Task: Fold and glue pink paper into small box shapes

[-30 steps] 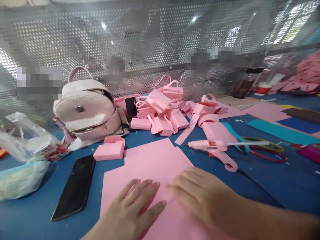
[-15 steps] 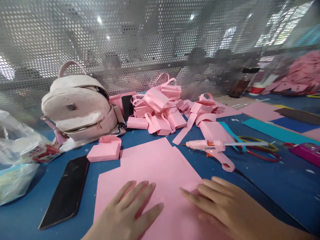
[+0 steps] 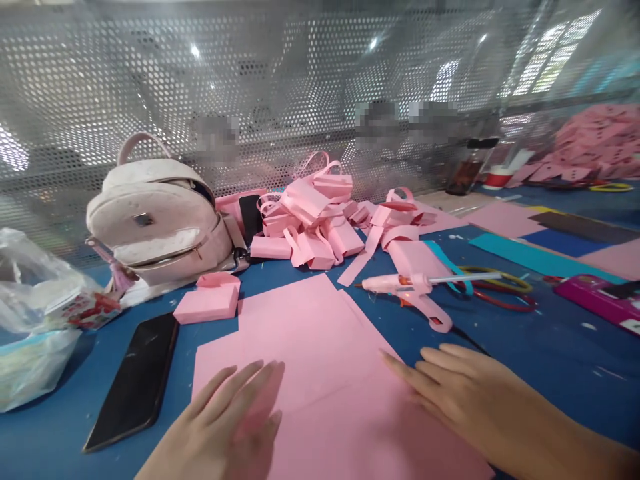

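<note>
A person leans over a blue work table (image 3: 550, 360), both hands pressed flat and open on a large pink paper sheet (image 3: 310, 360) that lies at the near edge, in the middle. The left hand (image 3: 225, 427) rests palm down on the sheet's near left part, fingers spread and holding nothing. The right hand (image 3: 465, 393) lies flat at the sheet's right edge, fingertips on the paper and the palm partly over the blue table; it also grips nothing. The two hands sit well apart, with a faint crease line running across the paper between them.

Just left of the sheet lies a black phone (image 3: 133, 380), face up. Beyond the sheet's far left corner sits a small folded pink box (image 3: 207, 303). A pale backpack (image 3: 160, 223) stands near the far left, against a perforated metal screen (image 3: 300, 87). A heap of finished pink paper bags (image 3: 313, 220) with loop handles is piled at the far middle. To the right of the sheet a pink glue gun (image 3: 410, 290) lies on its side, with scissors (image 3: 495, 290) just behind it. A clear plastic bag (image 3: 30, 313) sits at the left edge.

To smooth or crease this sheet well, it seems wise to keep one palm anchoring the paper while the other presses outward along the fold, keeping the edges matched and clear of the glue gun's tip.
</note>
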A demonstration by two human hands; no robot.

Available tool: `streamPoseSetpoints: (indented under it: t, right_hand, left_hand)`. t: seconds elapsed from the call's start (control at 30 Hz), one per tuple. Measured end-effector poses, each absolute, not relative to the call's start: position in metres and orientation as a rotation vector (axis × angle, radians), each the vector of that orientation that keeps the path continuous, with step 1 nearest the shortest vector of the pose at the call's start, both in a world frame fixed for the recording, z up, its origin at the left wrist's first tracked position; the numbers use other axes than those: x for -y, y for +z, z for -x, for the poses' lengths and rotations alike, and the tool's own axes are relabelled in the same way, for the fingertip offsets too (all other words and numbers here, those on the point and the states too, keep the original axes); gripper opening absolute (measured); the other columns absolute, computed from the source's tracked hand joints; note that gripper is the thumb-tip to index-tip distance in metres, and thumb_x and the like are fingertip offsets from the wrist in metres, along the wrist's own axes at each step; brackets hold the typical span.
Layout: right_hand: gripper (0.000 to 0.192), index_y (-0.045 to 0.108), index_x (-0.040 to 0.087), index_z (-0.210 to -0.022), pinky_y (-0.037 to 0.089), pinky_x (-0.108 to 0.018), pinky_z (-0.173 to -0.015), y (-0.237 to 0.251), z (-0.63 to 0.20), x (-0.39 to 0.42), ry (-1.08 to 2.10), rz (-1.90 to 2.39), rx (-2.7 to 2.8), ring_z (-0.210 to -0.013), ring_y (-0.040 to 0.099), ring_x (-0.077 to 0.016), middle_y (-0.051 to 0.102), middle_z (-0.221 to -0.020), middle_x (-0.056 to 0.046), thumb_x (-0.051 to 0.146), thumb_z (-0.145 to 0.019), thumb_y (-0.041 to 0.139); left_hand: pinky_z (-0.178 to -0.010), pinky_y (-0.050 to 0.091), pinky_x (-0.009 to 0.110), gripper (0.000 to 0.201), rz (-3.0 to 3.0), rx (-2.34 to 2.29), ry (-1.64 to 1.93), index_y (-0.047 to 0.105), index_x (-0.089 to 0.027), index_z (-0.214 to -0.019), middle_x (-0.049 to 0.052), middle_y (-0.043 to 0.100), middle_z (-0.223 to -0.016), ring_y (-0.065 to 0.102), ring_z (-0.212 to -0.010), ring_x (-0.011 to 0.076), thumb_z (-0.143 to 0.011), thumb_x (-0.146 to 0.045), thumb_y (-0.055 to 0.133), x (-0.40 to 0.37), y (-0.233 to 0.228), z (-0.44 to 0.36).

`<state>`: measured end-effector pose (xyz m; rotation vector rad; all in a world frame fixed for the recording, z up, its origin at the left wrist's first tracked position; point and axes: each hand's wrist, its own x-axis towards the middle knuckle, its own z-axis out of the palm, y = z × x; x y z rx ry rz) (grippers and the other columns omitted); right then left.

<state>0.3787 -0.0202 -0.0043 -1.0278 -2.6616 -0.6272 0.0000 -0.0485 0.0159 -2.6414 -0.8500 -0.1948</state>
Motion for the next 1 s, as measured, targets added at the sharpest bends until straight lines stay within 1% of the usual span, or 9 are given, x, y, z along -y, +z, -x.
streamPoseSetpoints:
  t: [0.13,0.23,0.33,0.4,0.5,0.63,0.77,0.87,1.0]
  right_hand:
    - [0.04,0.065,0.015,-0.124,0.032,-0.034,-0.06,0.004,-0.38,0.018,-0.558,0.914,2.772,-0.057,0.054,-0.0177,0.064,-0.066,-0.001,0.005,-0.094,0.039]
    - [0.035,0.067,0.015,-0.121,0.038,-0.036,-0.067,0.014,-0.367,0.017,-0.534,0.885,2.701,-0.065,0.061,-0.0197,0.071,-0.076,-0.004,0.012,-0.1,0.039]
    - [0.035,0.064,0.016,-0.13,0.044,-0.038,-0.082,0.022,-0.347,0.016,-0.391,0.734,2.703,-0.092,0.067,-0.0222,0.076,-0.108,-0.008,0.023,-0.105,0.04]
    - [0.039,0.06,0.015,-0.136,0.044,-0.039,-0.094,0.026,-0.335,0.016,-0.239,0.611,2.794,-0.115,0.063,-0.0241,0.069,-0.131,-0.009,0.034,-0.104,0.049]
    - [0.057,0.055,0.012,-0.143,0.044,-0.041,-0.102,0.027,-0.322,0.013,0.0,0.573,2.943,-0.13,0.056,-0.0275,0.057,-0.145,-0.013,0.046,-0.098,0.059]
    - [0.056,0.053,0.01,-0.144,0.042,-0.046,-0.108,0.025,-0.314,0.006,0.176,0.598,2.951,-0.136,0.05,-0.0307,0.054,-0.147,-0.016,0.045,-0.101,0.054]
    - [0.051,0.057,0.01,-0.141,0.042,-0.046,-0.108,0.02,-0.316,0.003,0.062,0.562,2.953,-0.135,0.052,-0.0299,0.058,-0.143,-0.015,0.042,-0.102,0.052]
    - [0.045,0.063,0.012,-0.134,0.043,-0.043,-0.104,0.013,-0.325,0.002,-0.136,0.612,2.877,-0.13,0.056,-0.0266,0.064,-0.137,-0.013,0.043,-0.102,0.052]
    - [0.042,0.07,0.014,-0.121,0.046,-0.04,-0.097,0.001,-0.343,-0.003,-0.38,0.607,2.785,-0.12,0.061,-0.0246,0.071,-0.127,-0.01,0.046,-0.102,0.052]
  left_hand:
    - [-0.101,0.055,0.04,0.033,2.564,0.93,-0.136,0.065,-0.027,-0.124,0.009,0.052,-0.15,0.049,-0.137,0.0269,-0.098,-0.022,0.045,0.066,0.014,0.022]
    - [-0.099,0.055,0.035,0.038,2.566,0.861,-0.158,0.061,-0.023,-0.132,0.011,0.055,-0.148,0.048,-0.137,0.027,-0.098,-0.033,0.049,0.073,0.009,0.027]
    - [-0.106,0.047,0.036,0.039,2.536,0.939,-0.333,0.064,-0.022,-0.129,0.008,0.058,-0.144,0.051,-0.133,0.0248,-0.101,-0.036,0.041,0.075,0.006,0.019]
    - [-0.112,0.039,0.035,0.029,2.524,0.966,-0.359,0.069,-0.027,-0.119,0.001,0.064,-0.137,0.054,-0.126,0.0209,-0.102,-0.033,0.046,0.074,0.008,0.006]
    - [-0.112,0.036,0.036,0.027,2.512,0.865,-0.375,0.07,-0.023,-0.117,-0.001,0.071,-0.124,0.058,-0.117,0.0196,-0.102,-0.03,0.049,0.071,0.01,-0.022]
    - [-0.104,0.043,0.04,0.031,2.431,0.71,-0.496,0.069,-0.013,-0.118,0.006,0.073,-0.118,0.062,-0.109,0.0223,-0.1,-0.017,0.044,0.064,0.004,-0.059]
    - [-0.098,0.048,0.039,0.03,2.445,0.676,-0.486,0.067,-0.01,-0.116,0.008,0.075,-0.113,0.066,-0.105,0.0234,-0.099,-0.017,0.044,0.059,-0.007,-0.069]
    - [-0.106,0.045,0.038,0.03,2.451,0.715,-0.547,0.067,-0.01,-0.116,0.009,0.076,-0.111,0.066,-0.111,0.0225,-0.1,-0.018,0.042,0.061,-0.011,-0.053]
    - [-0.122,0.03,0.038,0.036,2.484,0.733,-0.251,0.061,-0.01,-0.131,0.009,0.069,-0.131,0.059,-0.127,0.0224,-0.102,-0.021,0.043,0.07,-0.008,-0.016]
